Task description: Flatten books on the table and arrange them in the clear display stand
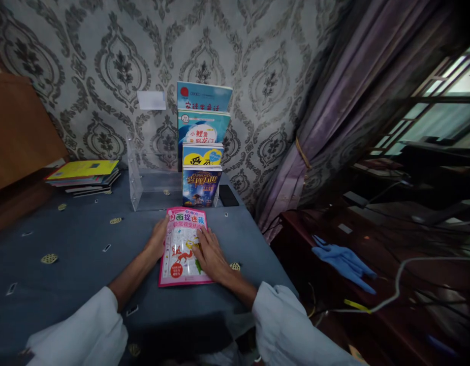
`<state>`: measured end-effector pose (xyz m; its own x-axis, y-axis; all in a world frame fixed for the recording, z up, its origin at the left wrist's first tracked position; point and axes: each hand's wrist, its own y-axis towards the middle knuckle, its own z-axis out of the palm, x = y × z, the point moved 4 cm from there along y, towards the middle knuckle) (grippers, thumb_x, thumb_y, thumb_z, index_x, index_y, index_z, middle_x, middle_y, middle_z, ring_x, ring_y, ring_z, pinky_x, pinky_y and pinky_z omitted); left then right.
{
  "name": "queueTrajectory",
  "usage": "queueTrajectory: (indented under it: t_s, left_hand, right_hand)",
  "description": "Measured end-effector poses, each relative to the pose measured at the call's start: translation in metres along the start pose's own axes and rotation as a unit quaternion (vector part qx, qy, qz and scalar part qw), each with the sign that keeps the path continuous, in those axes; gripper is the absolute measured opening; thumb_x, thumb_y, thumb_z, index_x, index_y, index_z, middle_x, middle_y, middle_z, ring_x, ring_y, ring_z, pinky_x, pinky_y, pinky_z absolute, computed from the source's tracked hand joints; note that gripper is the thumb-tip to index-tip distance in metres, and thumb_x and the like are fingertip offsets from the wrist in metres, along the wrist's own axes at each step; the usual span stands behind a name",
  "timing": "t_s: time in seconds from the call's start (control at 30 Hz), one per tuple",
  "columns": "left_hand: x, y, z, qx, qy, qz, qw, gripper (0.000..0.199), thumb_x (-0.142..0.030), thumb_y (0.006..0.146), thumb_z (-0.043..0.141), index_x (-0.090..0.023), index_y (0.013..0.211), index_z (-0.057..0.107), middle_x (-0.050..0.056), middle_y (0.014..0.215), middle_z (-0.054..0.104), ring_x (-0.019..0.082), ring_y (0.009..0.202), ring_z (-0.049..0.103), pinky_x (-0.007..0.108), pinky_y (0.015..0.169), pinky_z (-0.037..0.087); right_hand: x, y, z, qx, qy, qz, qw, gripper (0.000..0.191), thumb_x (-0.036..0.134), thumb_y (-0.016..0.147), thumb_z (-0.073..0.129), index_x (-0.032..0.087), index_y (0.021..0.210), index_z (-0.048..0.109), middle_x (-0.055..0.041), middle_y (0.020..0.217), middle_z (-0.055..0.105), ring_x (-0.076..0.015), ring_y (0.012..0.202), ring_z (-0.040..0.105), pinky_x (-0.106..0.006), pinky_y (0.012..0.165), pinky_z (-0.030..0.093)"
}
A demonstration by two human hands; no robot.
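A pink children's picture book (pixel 183 274) with a fox on its cover lies flat on the table in front of me. My left hand (pixel 157 238) touches the book's left edge, its fingers stretched along that side. Flat over the right half of the cover lies my right hand (pixel 212 253), fingers spread. Just beyond the book stands a clear acrylic rack (pixel 134 175). Its right column carries several upright books in steps, with a dark blue book (pixel 201 188) in front, then a yellow book (pixel 202 155), a teal book (pixel 204 127) and a tall blue book (pixel 205 95).
A pile of books (pixel 86 175) with a yellow one on top sits at the table's back left. A dark flat object (pixel 228 195) lies right of the rack. Past the table's right edge, a dark red surface holds a blue glove (pixel 345 262) and a cable (pixel 397 284). A curtain (pixel 295 137) hangs behind.
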<state>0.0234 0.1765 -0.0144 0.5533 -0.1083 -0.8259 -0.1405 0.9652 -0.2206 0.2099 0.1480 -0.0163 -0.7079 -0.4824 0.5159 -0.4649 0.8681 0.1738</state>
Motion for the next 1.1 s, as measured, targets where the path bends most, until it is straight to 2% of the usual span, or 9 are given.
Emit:
queueTrajectory:
  t_s: [0.1,0.2,0.33,0.43,0.6,0.7,0.83,0.97,1.1]
  left_hand:
    - [-0.003,-0.003,0.0,-0.039,-0.007,-0.004,0.999,0.039,-0.052,0.084,0.072,-0.014,0.092,0.067,0.007,0.076,0.076,0.027,0.077,0.076,0.038,0.073,0.061]
    - [-0.013,-0.006,0.004,-0.04,-0.013,0.026,0.999,0.042,-0.057,0.084,0.071,-0.015,0.09,0.066,0.005,0.072,0.074,0.024,0.074,0.074,0.036,0.072,0.061]
    - [-0.04,-0.015,0.012,-0.027,-0.011,0.128,0.991,0.045,-0.062,0.083,0.07,-0.018,0.092,0.066,0.002,0.078,0.073,0.019,0.072,0.071,0.031,0.071,0.059]
    - [-0.067,-0.025,0.023,0.005,0.016,0.222,0.975,0.043,-0.059,0.083,0.071,-0.018,0.094,0.066,0.001,0.088,0.073,0.015,0.079,0.069,0.026,0.076,0.056]
    - [-0.104,-0.047,0.036,0.053,0.091,0.32,0.941,0.04,-0.053,0.085,0.072,-0.02,0.107,0.064,0.002,0.1,0.072,0.016,0.087,0.068,0.027,0.08,0.054]
    - [-0.112,-0.054,0.029,0.065,0.158,0.342,0.924,0.044,-0.05,0.082,0.075,-0.019,0.111,0.062,0.004,0.106,0.071,0.02,0.096,0.067,0.029,0.085,0.054]
    - [-0.104,-0.052,0.0,0.04,0.198,0.297,0.933,0.046,-0.049,0.078,0.078,-0.021,0.109,0.059,0.005,0.108,0.071,0.023,0.101,0.067,0.032,0.088,0.056]
    - [-0.095,-0.052,-0.022,0.048,0.245,0.238,0.939,0.053,-0.048,0.075,0.081,-0.023,0.113,0.053,0.006,0.116,0.071,0.027,0.109,0.068,0.037,0.09,0.059]
    - [-0.096,-0.05,-0.031,0.07,0.282,0.216,0.932,0.055,-0.049,0.079,0.076,-0.025,0.12,0.049,0.01,0.124,0.069,0.03,0.115,0.067,0.04,0.09,0.061]
  right_hand:
    - [-0.001,0.007,0.002,-0.017,0.127,-0.005,0.992,0.067,0.049,0.102,0.043,0.013,0.159,0.033,-0.0168,0.168,0.026,-0.0311,0.156,0.021,-0.054,0.126,0.022]
    - [0.005,0.019,0.004,-0.035,0.269,0.018,0.962,0.072,0.059,0.098,0.048,0.017,0.156,0.039,-0.0138,0.163,0.038,-0.0295,0.153,0.031,-0.052,0.124,0.031]
    - [0.033,0.033,0.004,0.011,0.504,0.026,0.863,0.075,0.063,0.09,0.059,0.018,0.149,0.047,-0.0116,0.137,0.066,-0.0291,0.121,0.066,-0.047,0.105,0.054]
    - [0.055,0.044,-0.009,0.014,0.584,-0.015,0.811,0.072,0.055,0.081,0.072,0.02,0.141,0.053,-0.0093,0.128,0.071,-0.0287,0.111,0.071,-0.046,0.1,0.057]
    - [0.069,0.06,-0.031,-0.073,0.524,-0.065,0.846,0.092,0.048,0.076,0.077,0.02,0.154,0.037,-0.0124,0.152,0.053,-0.0291,0.136,0.055,-0.047,0.11,0.049]
    - [0.066,0.057,-0.031,-0.116,0.481,-0.077,0.866,0.097,0.045,0.076,0.078,0.021,0.157,0.029,-0.0132,0.155,0.05,-0.029,0.137,0.053,-0.046,0.11,0.049]
    - [0.053,0.043,-0.023,-0.117,0.427,-0.052,0.895,0.081,0.039,0.079,0.076,0.021,0.149,0.04,-0.0119,0.134,0.066,-0.0291,0.118,0.066,-0.046,0.101,0.055]
    - [0.044,0.038,-0.026,-0.12,0.378,-0.068,0.916,0.071,0.036,0.087,0.067,0.021,0.149,0.037,-0.0122,0.139,0.063,-0.0279,0.122,0.063,-0.045,0.104,0.052]
    - [0.047,0.042,-0.038,-0.121,0.315,-0.1,0.936,0.051,0.037,0.097,0.053,0.021,0.144,0.042,-0.0123,0.132,0.067,-0.0263,0.116,0.066,-0.041,0.098,0.055]
